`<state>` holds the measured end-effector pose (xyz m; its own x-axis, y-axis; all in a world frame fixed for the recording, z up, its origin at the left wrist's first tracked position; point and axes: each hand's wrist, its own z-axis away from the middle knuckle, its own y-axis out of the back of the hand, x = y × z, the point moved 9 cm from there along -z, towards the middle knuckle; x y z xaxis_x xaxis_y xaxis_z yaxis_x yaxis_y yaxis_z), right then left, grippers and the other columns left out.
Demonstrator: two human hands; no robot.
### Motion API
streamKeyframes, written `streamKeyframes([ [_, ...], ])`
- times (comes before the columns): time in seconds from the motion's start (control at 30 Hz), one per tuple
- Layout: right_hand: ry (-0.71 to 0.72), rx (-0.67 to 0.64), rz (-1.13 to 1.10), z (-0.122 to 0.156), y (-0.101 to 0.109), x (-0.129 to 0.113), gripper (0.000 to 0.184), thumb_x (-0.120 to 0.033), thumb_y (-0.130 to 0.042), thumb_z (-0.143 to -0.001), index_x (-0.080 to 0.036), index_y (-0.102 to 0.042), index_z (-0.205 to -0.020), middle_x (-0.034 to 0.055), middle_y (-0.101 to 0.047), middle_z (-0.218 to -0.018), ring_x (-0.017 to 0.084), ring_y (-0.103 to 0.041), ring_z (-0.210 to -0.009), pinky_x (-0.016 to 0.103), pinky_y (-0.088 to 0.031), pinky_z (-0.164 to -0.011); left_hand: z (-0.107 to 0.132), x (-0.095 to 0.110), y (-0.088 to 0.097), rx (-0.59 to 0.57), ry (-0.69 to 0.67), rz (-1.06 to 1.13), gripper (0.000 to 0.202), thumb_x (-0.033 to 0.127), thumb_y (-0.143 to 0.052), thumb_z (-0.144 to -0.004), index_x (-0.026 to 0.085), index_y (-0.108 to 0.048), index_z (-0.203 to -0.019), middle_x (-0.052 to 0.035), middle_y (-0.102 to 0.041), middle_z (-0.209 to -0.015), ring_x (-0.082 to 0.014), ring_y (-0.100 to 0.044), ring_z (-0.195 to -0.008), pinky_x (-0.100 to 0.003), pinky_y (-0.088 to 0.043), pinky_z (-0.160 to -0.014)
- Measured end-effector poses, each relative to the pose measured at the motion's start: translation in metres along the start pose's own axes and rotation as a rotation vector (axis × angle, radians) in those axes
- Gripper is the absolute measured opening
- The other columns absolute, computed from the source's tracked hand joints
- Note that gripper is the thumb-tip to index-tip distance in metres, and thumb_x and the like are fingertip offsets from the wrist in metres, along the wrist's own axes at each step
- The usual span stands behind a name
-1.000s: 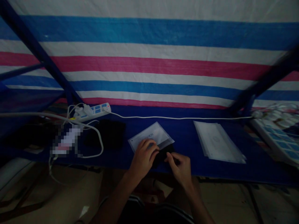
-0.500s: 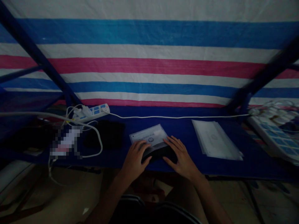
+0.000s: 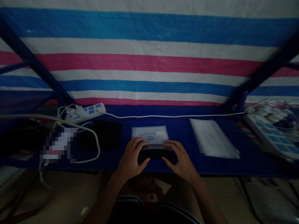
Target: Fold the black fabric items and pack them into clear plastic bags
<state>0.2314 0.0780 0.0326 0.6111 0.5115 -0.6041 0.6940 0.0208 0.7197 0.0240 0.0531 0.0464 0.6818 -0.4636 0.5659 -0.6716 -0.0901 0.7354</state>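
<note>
Dark folded item (image 3: 156, 157), probably cloth, lies flat at the near edge of a clear plastic bag (image 3: 149, 135), between the two hands. Its far edge meets the bag's mouth and looks tucked just under the film; how far in it sits, cannot tell. Left hand (image 3: 130, 160) curves over the item's left end, fingers on top. Right hand (image 3: 181, 160) cups the right end the same way. Both are narrowed around the item, holding it from either side.

Bag lies flat, a white printed card inside; lettering unreadable. Both rest on a dark blue table (image 3: 177, 137).

To the right, a stack of clear bags (image 3: 212, 138), each apparently with a white insert. To the left, a black folded cloth (image 3: 100, 135), then a blurred object (image 3: 58, 144), indistinct. Behind, a white power strip (image 3: 87, 112) with plugs in it; its white cord (image 3: 163, 116) runs right along the table's far edge. Striped tarp (image 3: 149, 62) hangs beyond.
</note>
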Motion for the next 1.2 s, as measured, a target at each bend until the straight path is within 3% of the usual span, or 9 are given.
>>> streamKeyframes([
  [0.3,0.034,-0.020,-0.019,-0.001,-0.003,-0.001,0.047,-0.029,-0.076,-0.087,-0.025,-0.060,-0.131,0.0128,-0.062,-0.133,0.033,-0.059,-0.126,0.053,-0.052,-0.109,0.002,-0.008,-0.001,0.100,0.001,-0.007,0.034,0.018,-0.072,-0.092,0.026,-0.063,-0.124,-0.0096,-0.065,-0.136,-0.0301,-0.058,-0.132,-0.053,-0.049,-0.113],
  [0.63,0.055,0.040,0.005,-0.005,-0.007,0.007,0.021,-0.024,-0.073,-0.091,-0.026,-0.062,-0.108,0.0086,-0.070,-0.115,0.030,-0.065,-0.112,0.048,-0.053,-0.101,-0.002,-0.013,-0.005,0.137,-0.043,-0.050,0.022,0.008,-0.074,-0.089,0.024,-0.068,-0.104,-0.0066,-0.072,-0.122,-0.0282,-0.065,-0.119,-0.049,-0.053,-0.102],
  [0.77,0.093,0.005,0.035,-0.004,-0.008,-0.001,0.033,-0.029,-0.080,-0.086,-0.025,-0.060,-0.113,0.0093,-0.069,-0.117,0.032,-0.064,-0.112,0.050,-0.051,-0.102,-0.002,-0.009,-0.002,0.153,-0.057,-0.032,0.021,0.006,-0.071,-0.088,0.023,-0.065,-0.099,-0.0059,-0.073,-0.116,-0.0273,-0.065,-0.115,-0.047,-0.052,-0.100],
  [0.9,0.119,-0.031,0.071,-0.005,-0.010,-0.006,0.047,-0.035,-0.086,-0.080,-0.025,-0.060,-0.118,0.0100,-0.068,-0.121,0.034,-0.062,-0.116,0.052,-0.050,-0.104,0.000,0.001,0.002,0.127,-0.074,-0.032,0.024,0.008,-0.070,-0.085,0.023,-0.063,-0.104,-0.0079,-0.070,-0.119,-0.0290,-0.062,-0.118,-0.049,-0.049,-0.102],
  [1.2,0.130,0.069,0.041,-0.006,-0.007,0.000,0.023,-0.027,-0.077,-0.089,-0.025,-0.063,-0.108,0.0074,-0.072,-0.107,0.030,-0.068,-0.104,0.046,-0.055,-0.094,0.001,0.011,0.002,0.067,-0.112,-0.045,0.035,0.008,-0.065,-0.080,0.022,-0.062,-0.112,-0.0094,-0.066,-0.125,-0.0301,-0.059,-0.123,-0.050,-0.047,-0.107],
])
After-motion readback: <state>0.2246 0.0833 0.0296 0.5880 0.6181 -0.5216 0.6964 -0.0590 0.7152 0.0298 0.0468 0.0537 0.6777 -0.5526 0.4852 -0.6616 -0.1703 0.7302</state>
